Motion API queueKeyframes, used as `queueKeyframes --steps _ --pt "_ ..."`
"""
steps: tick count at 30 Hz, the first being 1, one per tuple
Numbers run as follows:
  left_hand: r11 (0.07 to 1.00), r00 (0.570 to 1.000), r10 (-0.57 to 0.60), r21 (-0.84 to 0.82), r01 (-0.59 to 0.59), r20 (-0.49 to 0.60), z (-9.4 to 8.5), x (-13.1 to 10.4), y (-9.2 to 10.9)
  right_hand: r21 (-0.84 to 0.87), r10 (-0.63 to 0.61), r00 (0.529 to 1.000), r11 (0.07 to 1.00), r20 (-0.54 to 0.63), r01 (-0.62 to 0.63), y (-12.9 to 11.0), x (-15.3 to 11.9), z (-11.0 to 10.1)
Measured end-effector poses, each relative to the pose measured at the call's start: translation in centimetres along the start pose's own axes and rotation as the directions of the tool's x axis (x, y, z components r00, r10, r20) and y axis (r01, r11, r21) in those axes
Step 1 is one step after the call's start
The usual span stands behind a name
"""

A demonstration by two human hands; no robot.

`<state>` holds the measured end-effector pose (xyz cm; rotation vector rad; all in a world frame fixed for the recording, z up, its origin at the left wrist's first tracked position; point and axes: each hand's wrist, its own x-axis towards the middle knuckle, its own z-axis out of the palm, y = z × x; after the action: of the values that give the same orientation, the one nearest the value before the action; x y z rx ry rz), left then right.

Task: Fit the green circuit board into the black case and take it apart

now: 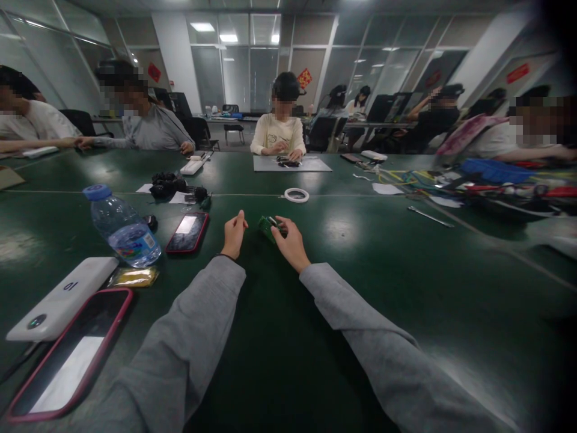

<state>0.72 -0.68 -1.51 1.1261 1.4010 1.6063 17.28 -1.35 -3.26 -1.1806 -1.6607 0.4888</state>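
Just nearside of the tape roll point(297, 200), the right hand point(291, 239) grasps the green piece point(265, 227), likely light, stiff, best edge-held; left hand's point(234, 235) fingers curl, contents unclear.

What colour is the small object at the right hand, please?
The small object is mostly green; head view.

room: green tabletop point(383, 264) right of right hand point(291, 237) | left obstacles: phone point(187, 232), bottle point(127, 233) | ahead: tape roll point(288, 199)
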Motion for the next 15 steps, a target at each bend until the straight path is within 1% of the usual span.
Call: queueKeyframes --steps 2,3,6,8,11,15 --pt "1.0 1.0 0.003 0.014 -0.003 -0.003 0.0 0.0 0.0 0.061 0.072 0.997 0.996 -0.014 -0.071 0.3 0.1 -0.2" --pt "1.0 1.0 0.004 0.018 -0.004 -0.003 0.0 0.0 0.0 0.065 0.102 0.995 0.993 -0.018 -0.1 0.4 0.2 -0.3" --pt "1.0 1.0 0.007 0.021 -0.007 0.002 -0.1 0.0 0.1 -0.025 0.145 0.988 0.989 -0.044 -0.146 1.1 0.6 -0.7" --pt "1.0 1.0 0.006 0.019 -0.006 0.008 -0.1 -0.1 0.1 -0.073 0.146 0.988 0.986 -0.055 -0.149 1.7 0.9 -0.9" --pt "1.0 1.0 0.004 0.016 -0.004 0.009 -0.1 -0.1 0.2 -0.084 0.128 0.991 0.988 -0.038 -0.131 2.2 1.3 -1.3" --pt "1.0 1.0 0.006 0.016 -0.006 0.003 -0.1 0.0 0.1 -0.141 0.087 0.995 0.986 -0.05 -0.093 2.1 1.5 -1.5"
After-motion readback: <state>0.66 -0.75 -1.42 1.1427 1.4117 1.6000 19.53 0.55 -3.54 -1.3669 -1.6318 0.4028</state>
